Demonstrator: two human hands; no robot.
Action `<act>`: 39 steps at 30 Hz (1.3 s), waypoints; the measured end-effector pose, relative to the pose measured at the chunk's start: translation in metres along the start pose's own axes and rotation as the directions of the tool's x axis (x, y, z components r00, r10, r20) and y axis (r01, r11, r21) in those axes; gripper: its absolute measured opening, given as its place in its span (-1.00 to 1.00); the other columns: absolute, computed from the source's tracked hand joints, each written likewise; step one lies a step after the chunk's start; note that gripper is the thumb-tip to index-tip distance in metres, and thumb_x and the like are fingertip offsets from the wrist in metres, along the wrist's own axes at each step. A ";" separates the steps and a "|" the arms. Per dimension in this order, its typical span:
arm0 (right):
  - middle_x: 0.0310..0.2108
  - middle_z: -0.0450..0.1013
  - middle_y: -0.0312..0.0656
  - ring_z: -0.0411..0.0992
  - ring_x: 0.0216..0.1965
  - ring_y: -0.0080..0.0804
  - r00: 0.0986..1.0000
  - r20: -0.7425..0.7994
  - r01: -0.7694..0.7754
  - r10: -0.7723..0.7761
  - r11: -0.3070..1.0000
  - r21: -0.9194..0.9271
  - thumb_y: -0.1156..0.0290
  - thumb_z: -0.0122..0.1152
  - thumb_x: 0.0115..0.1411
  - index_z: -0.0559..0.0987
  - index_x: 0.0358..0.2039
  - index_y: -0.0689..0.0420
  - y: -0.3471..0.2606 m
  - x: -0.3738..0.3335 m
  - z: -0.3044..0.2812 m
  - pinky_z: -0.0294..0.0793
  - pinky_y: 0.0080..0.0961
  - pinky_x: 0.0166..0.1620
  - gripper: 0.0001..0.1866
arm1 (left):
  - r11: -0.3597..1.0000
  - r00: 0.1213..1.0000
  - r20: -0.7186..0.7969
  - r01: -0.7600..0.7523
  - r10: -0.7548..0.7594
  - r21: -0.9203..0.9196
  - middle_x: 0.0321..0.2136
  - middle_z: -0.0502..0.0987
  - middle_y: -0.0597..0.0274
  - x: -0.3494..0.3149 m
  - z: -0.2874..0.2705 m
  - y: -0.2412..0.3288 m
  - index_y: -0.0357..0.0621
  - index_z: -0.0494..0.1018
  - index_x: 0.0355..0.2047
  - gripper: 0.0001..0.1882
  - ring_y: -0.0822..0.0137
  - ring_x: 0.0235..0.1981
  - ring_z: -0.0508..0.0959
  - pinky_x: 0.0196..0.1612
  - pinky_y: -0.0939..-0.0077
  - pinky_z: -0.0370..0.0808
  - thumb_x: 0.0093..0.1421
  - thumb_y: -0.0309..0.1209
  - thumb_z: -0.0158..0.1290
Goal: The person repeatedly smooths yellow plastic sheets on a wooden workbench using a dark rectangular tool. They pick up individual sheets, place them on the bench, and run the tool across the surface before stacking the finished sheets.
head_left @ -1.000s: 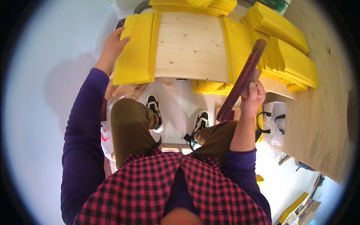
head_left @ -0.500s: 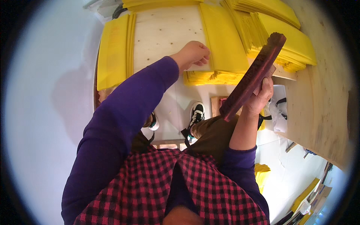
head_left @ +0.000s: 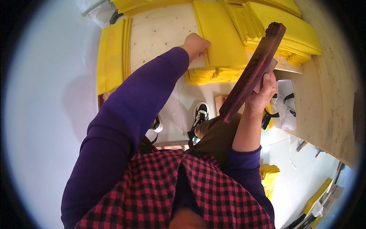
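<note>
Presently: left hand [head_left: 195, 45] at the middle stack [head_left: 225, 42], right hand [head_left: 262, 92] on a dark bar [head_left: 253, 70]

At far left, the left stack [head_left: 108, 57] of thin yellow sheets lies flat, its layers stepped along the right edge. Next comes the bare pale wood of the worktop [head_left: 164, 26], dotted with small dark marks. The left hand is at the left edge of the middle stack with its fingers curled in; whether they pinch a sheet or merely touch the edge cannot be told. The sheets look light, limp and apt to slide over one another; a pinch at a free edge or corner should suit them, whereas a hard pull could crease them.

Right of this, the dark bar, reddish and rough at its upper end, is held aslant, overlapping the middle stack's right side in the view. It appears stiff and solid, probably of moderate weight. The right hand is closed about a small side piece [head_left: 271, 67] on the bar, its thumb pressed against it, other fingers partly hidden. That projection, near mid-length, seems the natural place to take hold, since the bar should balance there. Farthest right, yellow bundles [head_left: 288, 28] lie layered beside a wooden panel [head_left: 324, 95].
</note>
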State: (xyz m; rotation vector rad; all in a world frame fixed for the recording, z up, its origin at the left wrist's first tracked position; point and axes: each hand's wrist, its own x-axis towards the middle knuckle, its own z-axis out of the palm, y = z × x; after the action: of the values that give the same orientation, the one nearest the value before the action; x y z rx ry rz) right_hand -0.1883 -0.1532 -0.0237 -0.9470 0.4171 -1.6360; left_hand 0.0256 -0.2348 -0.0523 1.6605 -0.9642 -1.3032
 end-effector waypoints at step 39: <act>-0.68 0.32 -0.37 0.08 -0.77 -0.75 0.996 -0.025 -0.092 0.090 0.988 -0.125 0.44 0.00 0.11 0.46 -0.43 0.22 0.011 -0.006 0.020 0.01 -0.78 -0.69 -0.87 | 0.947 0.788 -0.530 -0.301 0.313 0.112 -0.21 0.41 0.09 -0.063 -0.149 -0.096 -0.33 0.26 -0.03 -0.61 0.36 -0.23 0.43 -0.18 0.58 0.38 0.17 -0.38 -0.06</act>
State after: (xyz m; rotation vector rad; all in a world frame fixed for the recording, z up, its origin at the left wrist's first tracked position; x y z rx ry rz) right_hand -0.1661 -0.1469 -0.0211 -0.9924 0.5745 -1.5513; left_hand 0.1693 -0.1207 -0.0943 1.6682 -0.8475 -0.5490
